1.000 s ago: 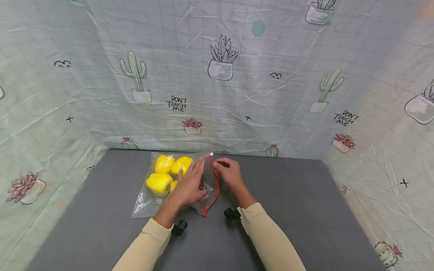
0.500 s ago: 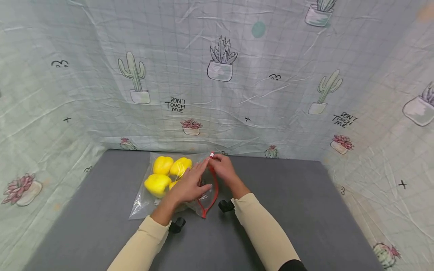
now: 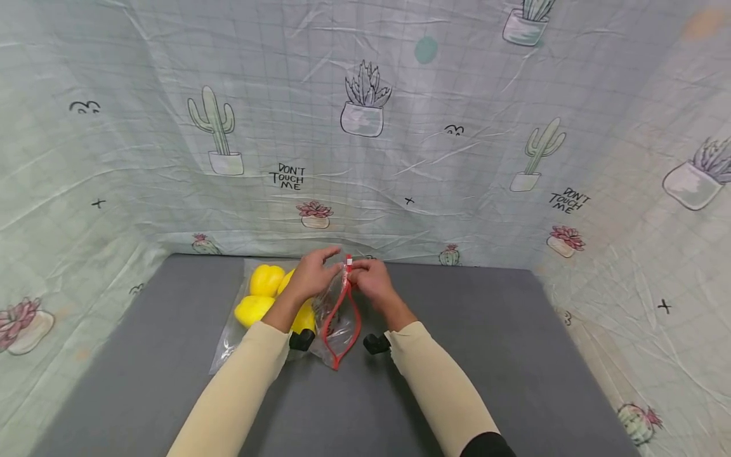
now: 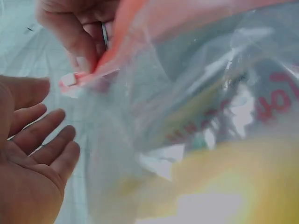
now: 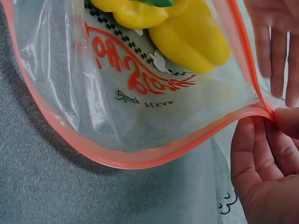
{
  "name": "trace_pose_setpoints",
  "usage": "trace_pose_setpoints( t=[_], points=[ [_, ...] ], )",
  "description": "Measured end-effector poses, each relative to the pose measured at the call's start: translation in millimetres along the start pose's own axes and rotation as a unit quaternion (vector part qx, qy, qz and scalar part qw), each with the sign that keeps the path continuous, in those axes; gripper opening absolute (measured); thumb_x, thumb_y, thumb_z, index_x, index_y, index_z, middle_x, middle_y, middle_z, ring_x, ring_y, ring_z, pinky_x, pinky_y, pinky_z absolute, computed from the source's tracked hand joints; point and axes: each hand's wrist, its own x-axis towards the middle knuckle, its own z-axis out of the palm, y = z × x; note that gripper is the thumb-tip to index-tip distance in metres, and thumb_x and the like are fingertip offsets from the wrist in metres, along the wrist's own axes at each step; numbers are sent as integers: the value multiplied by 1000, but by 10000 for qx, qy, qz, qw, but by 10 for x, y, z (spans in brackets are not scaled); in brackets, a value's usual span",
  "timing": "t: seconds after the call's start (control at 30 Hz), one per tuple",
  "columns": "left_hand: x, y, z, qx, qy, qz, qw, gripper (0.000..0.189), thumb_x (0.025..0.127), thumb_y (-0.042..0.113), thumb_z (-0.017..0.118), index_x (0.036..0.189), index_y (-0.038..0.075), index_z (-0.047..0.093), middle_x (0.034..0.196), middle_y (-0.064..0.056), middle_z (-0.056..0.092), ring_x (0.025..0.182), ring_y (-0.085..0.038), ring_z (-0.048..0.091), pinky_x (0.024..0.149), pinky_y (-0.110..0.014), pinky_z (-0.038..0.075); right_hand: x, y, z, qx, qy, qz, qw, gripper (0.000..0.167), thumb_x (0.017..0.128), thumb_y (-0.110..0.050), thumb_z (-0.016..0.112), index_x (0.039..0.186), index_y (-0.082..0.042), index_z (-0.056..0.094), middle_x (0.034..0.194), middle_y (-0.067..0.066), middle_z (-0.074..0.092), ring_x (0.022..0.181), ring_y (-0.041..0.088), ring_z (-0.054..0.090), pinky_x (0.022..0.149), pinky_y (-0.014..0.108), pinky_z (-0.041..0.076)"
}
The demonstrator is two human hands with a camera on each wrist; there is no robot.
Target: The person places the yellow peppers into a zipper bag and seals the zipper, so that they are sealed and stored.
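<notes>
A clear zip bag (image 3: 228, 343) with a red zip edge lies on the grey table, holding several yellow bell peppers (image 3: 254, 310). One pepper shows a green stem (image 5: 161, 2) in the right wrist view. The zip mouth gapes in the middle. My right hand (image 3: 372, 279) pinches the red zip (image 5: 267, 112) near its far end, beside the white slider (image 4: 69, 80). Across the bag, my left hand (image 3: 311, 274) hovers over the peppers, fingers extended and spread, apart from the slider in the left wrist view. It hides part of the peppers.
The grey table (image 3: 485, 355) reaches back to a patterned cloth (image 3: 365, 190) that hangs behind and on both sides. The bag's far end lies close to that cloth. Black wrist mounts (image 3: 375, 344) stick out under the cuffs.
My right hand has moved left onto the zip end and pinches it. My left hand has lifted off the bag and moved farther back. The bag's mouth now stands more upright.
</notes>
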Motion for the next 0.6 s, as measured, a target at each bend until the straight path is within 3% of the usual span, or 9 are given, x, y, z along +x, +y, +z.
trace_pose_setpoints(
  t=[0.2, 0.43, 0.6],
  points=[
    [173, -112, 38, -1067, -55, -287, 9939, 49, 109, 20, 53, 153, -1, 48, 154, -21, 55, 143, -39, 52, 119, -54, 43, 28, -5, 32, 293, -30, 74, 9995, 30, 94, 0, 61, 121, 5, 73, 93, 9, 76, 68, 8, 66, 72, 33, 61],
    [267, -169, 53, -1069, 119, -292, 9938, 36, 109, 16, 52, 137, -3, 63, 138, -23, 65, 127, -39, 60, 113, -52, 48, 111, 24, 74, 969, -61, 327, 9947, 25, 98, -1, 62, 118, 9, 71, 76, -4, 68, 64, 6, 65, 63, 24, 55],
    [320, -173, 88, -1191, 306, -447, 9914, 26, 108, 14, 54, 120, -3, 70, 122, -21, 68, 108, -32, 60, 99, -42, 50, 127, -7, 94, 1304, 175, 411, 9905, 24, 100, -10, 64, 118, 6, 70, 72, -6, 65, 62, 5, 62, 59, 23, 51]
  ],
)
